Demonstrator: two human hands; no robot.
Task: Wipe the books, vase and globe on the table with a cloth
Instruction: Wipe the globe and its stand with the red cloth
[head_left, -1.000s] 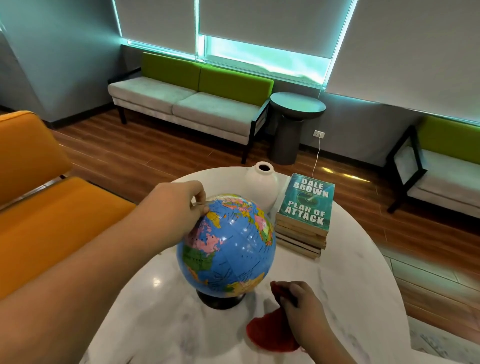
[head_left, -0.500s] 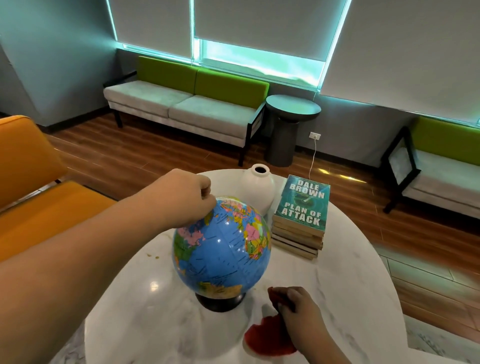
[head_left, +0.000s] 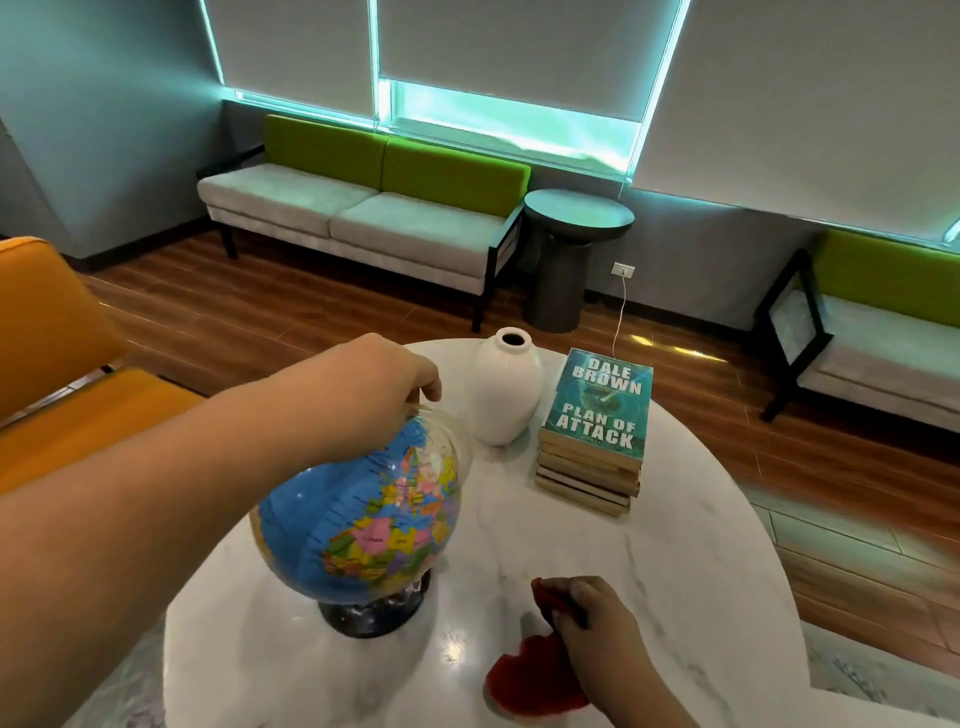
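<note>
The desk (head_left: 649, 571) looks like polished white marble, glossy with reflections; the globe (head_left: 358, 519) is shiny plastic on a glossy black base; the vase (head_left: 506, 395) is matt white ceramic; the cloth (head_left: 535, 680) is fuzzy red fabric; the books (head_left: 597, 415) are paper.

- I'm in what looks like an office lounge or waiting area.
- Grey-and-green sofa (head_left: 363, 218) with a black frame sits under the window; a matching second sofa (head_left: 883, 332) is on the right wall.
- Dark round side table (head_left: 577, 223) in the corner between them.
- Orange seat (head_left: 62, 395) just to my left.
- Roller blinds (head_left: 519, 47) mostly down over wide windows.
- Wood plank floor (head_left: 270, 312), wall socket (head_left: 623, 269) with a cable plugged in.
- Round white marble desk (head_left: 675, 561) in front of me with decor: globe (head_left: 358, 514), white vase (head_left: 506, 395), stack of books (head_left: 597, 441).
</note>
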